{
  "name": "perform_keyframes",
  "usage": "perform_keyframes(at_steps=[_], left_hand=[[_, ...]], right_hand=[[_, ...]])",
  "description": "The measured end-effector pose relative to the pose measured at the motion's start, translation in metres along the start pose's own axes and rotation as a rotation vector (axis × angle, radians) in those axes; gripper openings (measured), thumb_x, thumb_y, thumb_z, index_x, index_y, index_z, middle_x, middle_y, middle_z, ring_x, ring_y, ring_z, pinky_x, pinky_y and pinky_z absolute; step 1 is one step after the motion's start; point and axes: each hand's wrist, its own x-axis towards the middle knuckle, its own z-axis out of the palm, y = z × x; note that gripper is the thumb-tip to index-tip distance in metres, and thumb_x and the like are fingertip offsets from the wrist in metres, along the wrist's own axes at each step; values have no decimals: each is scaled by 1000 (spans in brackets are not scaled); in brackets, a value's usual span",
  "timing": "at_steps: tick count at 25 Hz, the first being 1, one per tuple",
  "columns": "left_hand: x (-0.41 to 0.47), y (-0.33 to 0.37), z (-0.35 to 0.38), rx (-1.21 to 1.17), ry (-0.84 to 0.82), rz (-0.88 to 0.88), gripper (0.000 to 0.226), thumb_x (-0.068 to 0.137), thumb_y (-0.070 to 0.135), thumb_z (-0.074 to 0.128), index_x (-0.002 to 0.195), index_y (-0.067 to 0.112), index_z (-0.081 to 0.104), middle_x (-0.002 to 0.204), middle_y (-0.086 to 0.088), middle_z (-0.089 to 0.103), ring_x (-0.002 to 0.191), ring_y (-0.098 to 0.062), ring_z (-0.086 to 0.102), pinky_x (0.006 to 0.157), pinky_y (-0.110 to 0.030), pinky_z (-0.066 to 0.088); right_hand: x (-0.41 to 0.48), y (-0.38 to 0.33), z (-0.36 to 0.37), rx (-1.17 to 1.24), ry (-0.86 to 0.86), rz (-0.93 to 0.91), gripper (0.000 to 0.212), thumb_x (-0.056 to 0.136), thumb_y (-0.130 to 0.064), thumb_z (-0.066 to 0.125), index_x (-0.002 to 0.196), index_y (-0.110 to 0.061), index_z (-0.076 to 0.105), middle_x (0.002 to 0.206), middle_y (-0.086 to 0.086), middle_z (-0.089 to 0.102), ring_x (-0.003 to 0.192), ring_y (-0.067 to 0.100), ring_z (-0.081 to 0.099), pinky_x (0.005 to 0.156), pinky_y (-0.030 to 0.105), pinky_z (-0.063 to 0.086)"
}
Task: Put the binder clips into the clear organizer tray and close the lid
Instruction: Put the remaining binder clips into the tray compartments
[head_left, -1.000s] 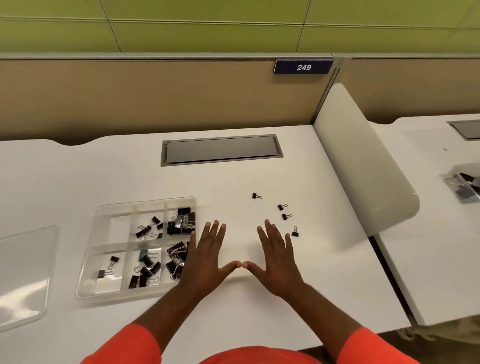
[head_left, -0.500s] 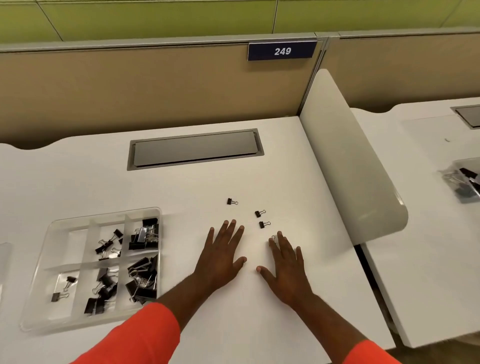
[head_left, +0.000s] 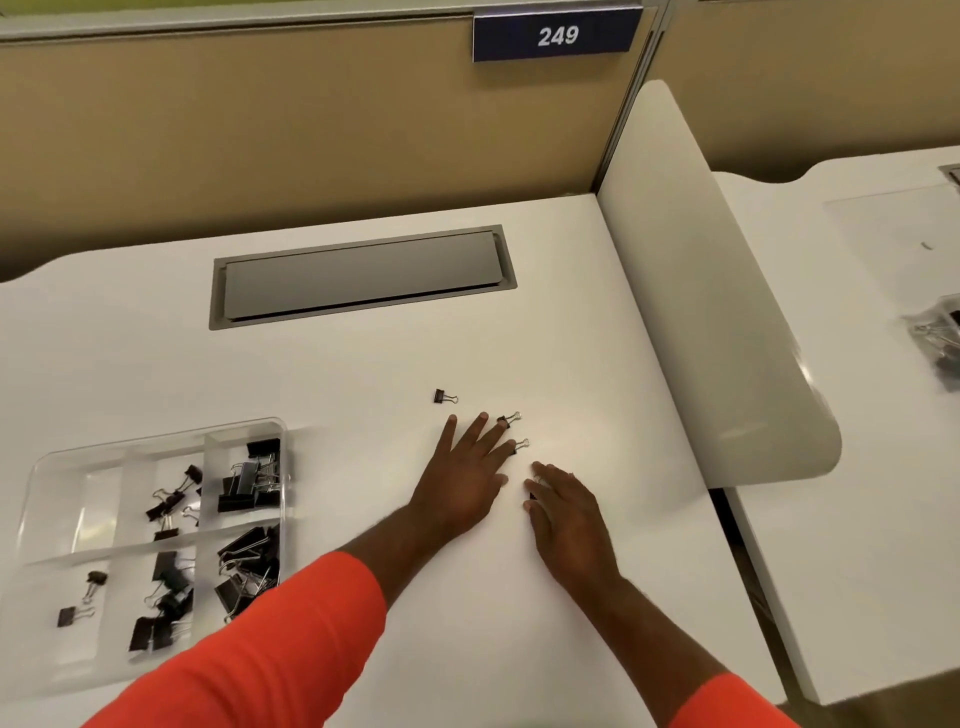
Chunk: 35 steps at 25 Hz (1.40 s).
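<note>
Above both hands (head_left: 467, 483), sign (head_left: 557, 35) (reading "249")

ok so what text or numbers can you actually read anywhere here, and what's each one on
"249": white numerals on the dark blue plate fixed along the top edge of the tan partition behind the desk.
No other text: the clear organizer tray, the binder clips and the grey hatch in the desk show no readable label or brand.
</note>
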Motion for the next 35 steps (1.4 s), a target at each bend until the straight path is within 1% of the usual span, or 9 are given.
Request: perform_keyframes(at_steps=[4, 7, 10, 13, 17, 20, 23, 25, 35], left_hand=[[-1, 2, 2, -32, 108, 4, 31, 92, 28, 62, 123, 23, 64, 143, -3, 54, 139, -26, 41, 114, -60, 23], [-4, 7, 1, -44, 187, -18, 21, 87, 27, 70, 108, 22, 70, 123, 1, 65, 125, -23, 54, 112, -58, 28], [-9, 11, 2, -50, 205, -20, 11, 86, 27, 71, 95, 21, 68, 100, 7, 67, 106, -20, 58, 112, -50, 27], [-15, 14, 4, -108, 208, -30, 9, 83, 17, 72, 90, 19, 67, 88, 4, 66, 88, -22, 63, 110, -39, 29], [-27, 15, -5, -212, 205, -84, 14, 79, 13, 77, 89, 17, 69, 84, 2, 67, 81, -20, 65, 109, -31, 28], [-40, 16, -16, -208, 214, -84, 15, 76, 12, 79, 86, 18, 69, 82, 4, 68, 78, -18, 66, 107, -30, 31], [-59, 16, -27, -241, 238, -131, 11, 80, 16, 77, 84, 20, 68, 81, 7, 67, 77, -15, 64, 106, -35, 39], [-73, 16, -31, -269, 264, -162, 10, 82, 19, 76, 83, 21, 67, 82, 9, 65, 78, -13, 63, 109, -31, 35], [-143, 0, -54, -269, 383, -231, 8, 91, 32, 63, 87, 25, 66, 88, 13, 66, 85, -5, 60, 116, -20, 22]], right_hand=[[-1, -2, -1, -2, 36, 11, 23, 91, -13, 66, 113, -15, 75, 127, 1, 68, 117, 18, 60, 101, 34, 47], [-2, -7, 0, -18, 13, 29, 23, 87, -6, 72, 108, -15, 76, 125, 2, 68, 113, 19, 61, 99, 33, 50], [-5, -9, 0, -16, -7, 44, 21, 86, -5, 72, 106, -13, 76, 126, 4, 68, 116, 20, 61, 101, 32, 48], [-10, -13, -2, 4, -7, 93, 20, 89, -9, 70, 108, -13, 76, 130, 4, 66, 120, 19, 59, 102, 33, 49], [-8, -21, -11, -35, -10, 102, 24, 86, -4, 71, 108, -15, 76, 116, 1, 70, 109, 20, 64, 91, 31, 54], [-2, -26, -16, -48, -48, 136, 26, 86, 0, 65, 107, -13, 73, 109, -1, 70, 104, 21, 64, 85, 25, 49], [-7, -33, -20, 1, -55, 123, 27, 88, -2, 62, 109, -16, 71, 112, -4, 68, 107, 15, 60, 87, 16, 40], [-14, -42, -23, 49, -25, 102, 28, 87, -1, 63, 108, -17, 71, 112, -7, 68, 107, 12, 60, 89, 14, 39], [-31, -108, -21, 195, 49, -69, 33, 86, 1, 65, 108, -22, 71, 113, -14, 66, 110, 6, 61, 93, 20, 48]])
